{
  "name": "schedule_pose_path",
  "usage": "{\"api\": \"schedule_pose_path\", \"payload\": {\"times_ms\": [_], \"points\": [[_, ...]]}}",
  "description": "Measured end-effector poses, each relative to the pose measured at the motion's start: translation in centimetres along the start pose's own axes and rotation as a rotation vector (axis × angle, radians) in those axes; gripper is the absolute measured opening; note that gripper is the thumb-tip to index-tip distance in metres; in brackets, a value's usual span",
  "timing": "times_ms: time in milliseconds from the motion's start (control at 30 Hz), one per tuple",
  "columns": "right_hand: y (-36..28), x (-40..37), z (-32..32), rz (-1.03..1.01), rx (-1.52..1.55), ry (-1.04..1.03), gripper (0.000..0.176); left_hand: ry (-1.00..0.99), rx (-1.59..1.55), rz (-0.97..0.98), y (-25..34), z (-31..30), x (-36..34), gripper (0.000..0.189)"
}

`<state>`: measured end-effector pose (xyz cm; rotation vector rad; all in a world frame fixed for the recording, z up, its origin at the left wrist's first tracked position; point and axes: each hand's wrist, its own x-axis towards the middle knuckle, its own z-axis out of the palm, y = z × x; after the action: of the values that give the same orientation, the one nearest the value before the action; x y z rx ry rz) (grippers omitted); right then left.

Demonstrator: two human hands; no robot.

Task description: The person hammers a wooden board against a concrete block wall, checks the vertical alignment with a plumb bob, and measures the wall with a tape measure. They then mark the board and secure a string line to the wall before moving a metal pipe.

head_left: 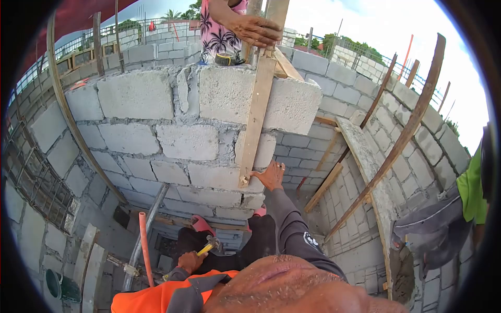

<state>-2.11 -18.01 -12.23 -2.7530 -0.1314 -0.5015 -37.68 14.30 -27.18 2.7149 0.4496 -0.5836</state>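
Observation:
My left hand [192, 261] is closed around the yellow handle of a hammer [210, 245], low in front of my body. Against the block wall [135, 96] stands a long wooden board [257, 112], slightly tilted. My right hand [271, 175] is at the board's lower end, its thumb touching the board's edge and its other fingers spread by the wall's end. Another person's hand [254, 30] rests on the upper part of the board. On top of the wall beside it lies a black and yellow tape measure [225, 59].
A metal pipe [145, 235] and an orange pipe [144, 245] rise at lower left, near a green bucket [62, 286]. Slanted poles [399, 143] and a mortar-covered plank [369, 172] stand right. A person in green [472, 182] is at the far right.

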Motion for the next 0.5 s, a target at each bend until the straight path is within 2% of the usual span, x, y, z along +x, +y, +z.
{"api": "schedule_pose_path", "payload": {"times_ms": [100,133,167,200,233,267,300,500], "points": [[0.2,0.2,0.3,0.011,-0.011,-0.012,0.12,-0.024,-0.067,0.004,0.6,-1.7,-1.3,0.081],[0.4,0.4,0.5,0.02,-0.011,-0.028,0.121,0.134,-0.051,0.136,-5.3,8.8,5.7,0.081],[0.2,0.2,0.1,0.013,-0.016,-0.021,0.121,0.306,-0.01,0.267,-9.6,16.4,10.7,0.081],[0.3,0.2,0.3,0.024,-0.018,-0.035,0.12,0.479,0.048,0.381,-10.3,17.5,11.4,0.081],[0.2,0.2,0.2,0.036,-0.021,-0.05,0.119,0.319,-0.01,0.276,-10.0,16.8,10.9,0.081],[0.1,0.3,0.1,0.031,-0.022,-0.049,0.119,0.162,-0.054,0.155,-6.5,10.4,6.7,0.081],[0.1,0.3,0.1,0.024,-0.021,-0.034,0.119,0.016,-0.078,0.032,0.1,-1.8,-1.4,0.081],[-0.3,0.2,-0.3,0.031,-0.039,-0.046,0.118,0.041,-0.104,0.036,-0.2,-2.0,-1.6,0.08]]}}
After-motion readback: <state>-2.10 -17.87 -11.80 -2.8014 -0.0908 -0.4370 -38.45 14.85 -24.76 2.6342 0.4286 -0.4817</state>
